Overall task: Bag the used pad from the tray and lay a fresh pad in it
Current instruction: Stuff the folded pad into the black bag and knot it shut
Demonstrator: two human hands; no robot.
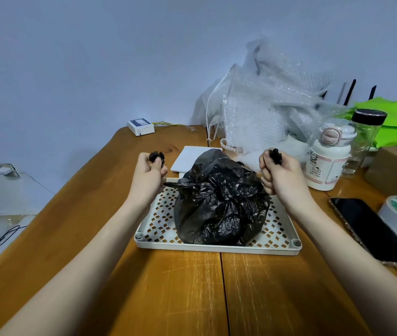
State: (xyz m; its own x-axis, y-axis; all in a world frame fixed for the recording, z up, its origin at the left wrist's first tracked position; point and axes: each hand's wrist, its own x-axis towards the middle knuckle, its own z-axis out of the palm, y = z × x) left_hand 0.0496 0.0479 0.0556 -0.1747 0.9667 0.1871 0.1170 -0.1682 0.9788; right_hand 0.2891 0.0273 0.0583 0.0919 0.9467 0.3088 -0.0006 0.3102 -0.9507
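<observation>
Two ends of the black bag [219,204] are in my fists, one each. My left hand [149,177] has its fingers curled tight round the left handle, the tail poking out above my knuckles and the strip running taut down to the bag's neck. My right hand [277,173] is clamped the same way on the right handle. The bag sits full and bunched in the middle of the tray [158,241], which I take as my landmark, so I judge the used pad is already inside, though I cannot see it through the plastic. I seem to be pulling the knot closed.

Left to do, as I judge it: finish the tie, lift the bag off the tray, and lay the fresh pad. A folded white sheet [190,157] lies just behind the tray, partly hidden by the bag; that is likely the fresh pad, still unlaid. The tray's patterned floor shows bare around the bag.
</observation>
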